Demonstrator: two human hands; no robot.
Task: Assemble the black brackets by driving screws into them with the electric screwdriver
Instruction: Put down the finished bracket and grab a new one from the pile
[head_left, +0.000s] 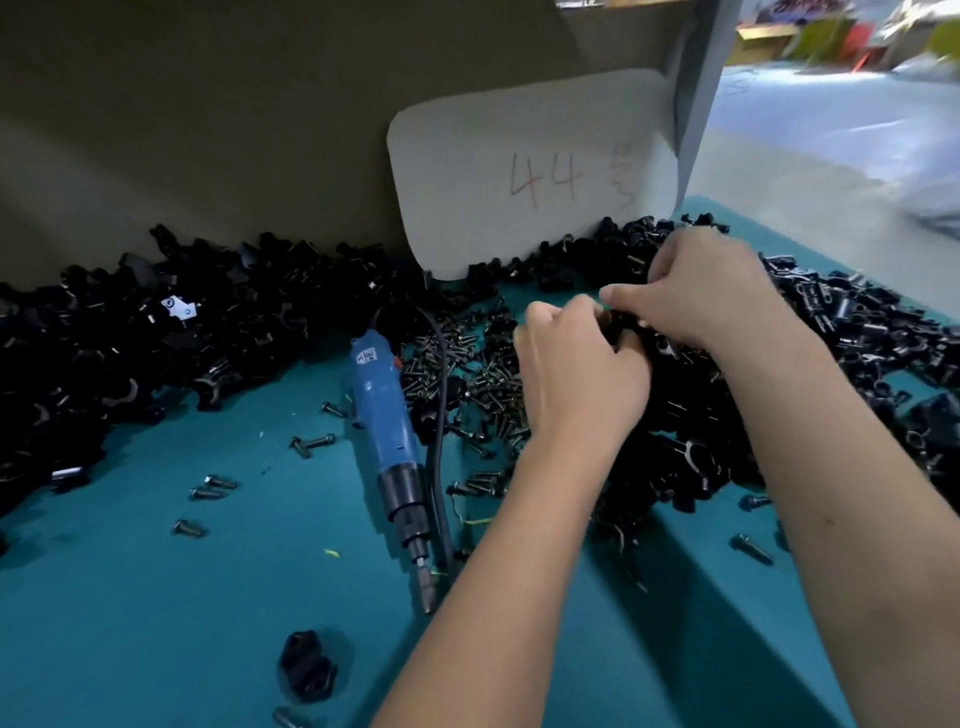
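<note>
My left hand (579, 374) and my right hand (711, 296) meet above the right heap of black brackets (852, 332). Both curl around a small black bracket (626, 325) held between them; most of it is hidden by the fingers. The blue electric screwdriver (382, 410) lies untouched on the teal table (156, 623), its bit pointing toward me and its black cord (440, 395) running alongside. A pile of dark screws (467, 374) lies between the screwdriver and my left hand. One single black bracket (306, 665) sits alone near the front.
A second long heap of black brackets (156, 338) fills the left and back of the table. Loose screws (213, 486) are scattered on the teal surface. A white card marked 44 (535, 176) leans against the back wall. The table edge drops off at the right.
</note>
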